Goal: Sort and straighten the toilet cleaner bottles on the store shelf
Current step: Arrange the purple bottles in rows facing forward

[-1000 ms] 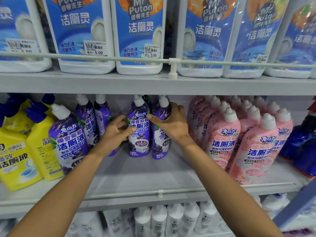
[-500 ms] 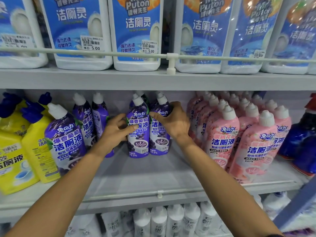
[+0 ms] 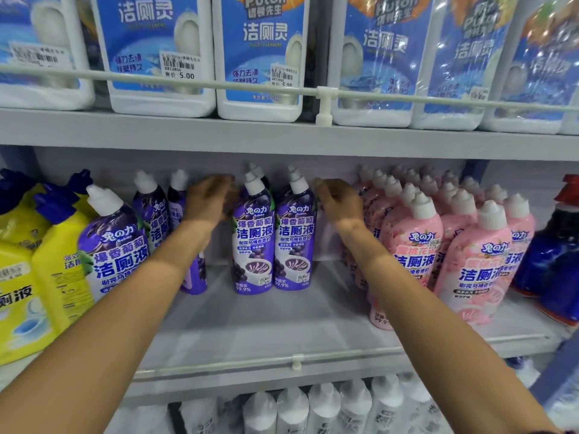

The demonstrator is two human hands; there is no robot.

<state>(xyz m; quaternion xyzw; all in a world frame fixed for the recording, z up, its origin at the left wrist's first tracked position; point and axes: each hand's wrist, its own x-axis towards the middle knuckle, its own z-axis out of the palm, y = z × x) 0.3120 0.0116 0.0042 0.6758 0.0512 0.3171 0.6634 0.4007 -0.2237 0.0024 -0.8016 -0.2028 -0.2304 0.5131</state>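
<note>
Head view of a grey metal store shelf [image 3: 250, 327] at the moment of sorting. Two purple plastic toilet cleaner bottles with white angled caps, the left bottle [image 3: 253, 242] and the right bottle [image 3: 294, 242], stood upright and touching side by side at the middle of the shelf, set well back from its front edge, labels facing forward. More white caps showed directly behind them.

The left hand [image 3: 209, 198] was just beside the upper part of the left bottle, its fingers loosely extended and gripping nothing. The right hand [image 3: 339, 200] was just beside the upper part of the right bottle, its fingers relaxed and slightly curved, likewise holding nothing. Both hands were blurred, so contact with the bottles could not be determined.

Further purple bottles [image 3: 112, 245] of the same kind stood to the left, the nearest one tilted. Yellow plastic bottles with dark blue caps [image 3: 53, 252] were at the far left. Pink bottles with white caps [image 3: 413, 242] were packed in rows to the right, next to a dark blue spray bottle [image 3: 557, 252]. White jugs with blue labels [image 3: 156, 57] lined the shelf above, behind a white rail [image 3: 188, 84].
</note>
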